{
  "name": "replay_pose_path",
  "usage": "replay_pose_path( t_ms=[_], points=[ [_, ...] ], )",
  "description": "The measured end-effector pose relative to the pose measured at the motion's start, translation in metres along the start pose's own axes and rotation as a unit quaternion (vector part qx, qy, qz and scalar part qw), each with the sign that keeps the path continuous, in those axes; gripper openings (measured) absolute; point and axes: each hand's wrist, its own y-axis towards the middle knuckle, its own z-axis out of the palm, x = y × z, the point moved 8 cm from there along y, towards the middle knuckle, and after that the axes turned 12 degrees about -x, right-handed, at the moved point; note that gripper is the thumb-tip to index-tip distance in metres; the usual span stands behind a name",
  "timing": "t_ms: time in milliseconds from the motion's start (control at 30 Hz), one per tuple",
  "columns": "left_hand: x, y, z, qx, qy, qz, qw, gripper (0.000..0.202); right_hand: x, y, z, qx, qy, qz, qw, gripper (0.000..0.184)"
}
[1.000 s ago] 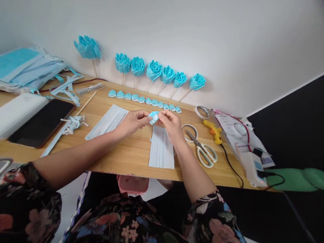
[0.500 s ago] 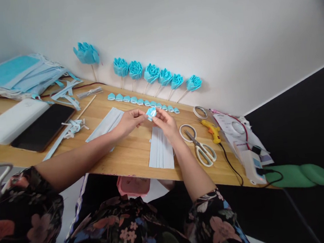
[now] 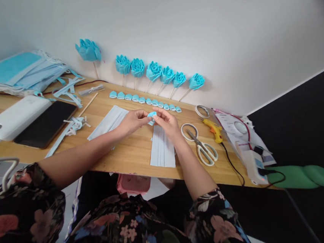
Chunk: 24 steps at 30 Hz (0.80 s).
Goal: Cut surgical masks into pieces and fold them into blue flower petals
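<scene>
From where I stand, the person's forearms cross the near edge of the bench (image 3: 128, 155), and both hands meet over its middle around a small folded blue piece (image 3: 151, 115). Half a second ago the left hand (image 3: 137, 120) had only its fingertips at the piece's side; now its thumb lies over it, fingers nearly closed in a pinch. The right hand (image 3: 166, 122) grips the other side, thumb pressed on and fingers curved behind, hiding much of the white that showed a second ago. Below, a pale pleated sheet (image 3: 161, 152) reaches towards the near edge, its upper end covered by the right hand. Scissors (image 3: 199, 142) lie to the right, tips over a white ring (image 3: 182, 131); a yellow glue gun (image 3: 213, 130) is beyond. A dark phone (image 3: 46, 125) sits towards the left end. Folded pieces (image 3: 142, 100) line the far edge, before blue flowers (image 3: 154, 71) leaning on the wall.
</scene>
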Motion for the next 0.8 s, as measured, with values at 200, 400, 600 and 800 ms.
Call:
replay_pose_path(
  t_ms=[200, 400, 600, 800],
  points=[
    [0.0, 0.0, 0.002, 0.008, 0.003, 0.0, 1.0, 0.02, 0.003, 0.002, -0.007, -0.029, 0.014, -0.007, 0.999, 0.046],
    [0.0, 0.002, -0.007, -0.042, -0.038, -0.028, 0.998, 0.018, 0.004, 0.001, -0.003, -0.002, 0.017, 0.011, 1.0, 0.047],
    [-0.002, 0.002, -0.007, -0.035, -0.043, -0.014, 0.998, 0.019, -0.004, 0.006, -0.002, -0.005, 0.006, -0.005, 1.0, 0.046],
    [0.003, 0.004, -0.007, -0.042, -0.06, -0.032, 0.997, 0.02, -0.009, 0.01, -0.008, -0.003, 0.012, 0.006, 1.0, 0.05]
  ],
)
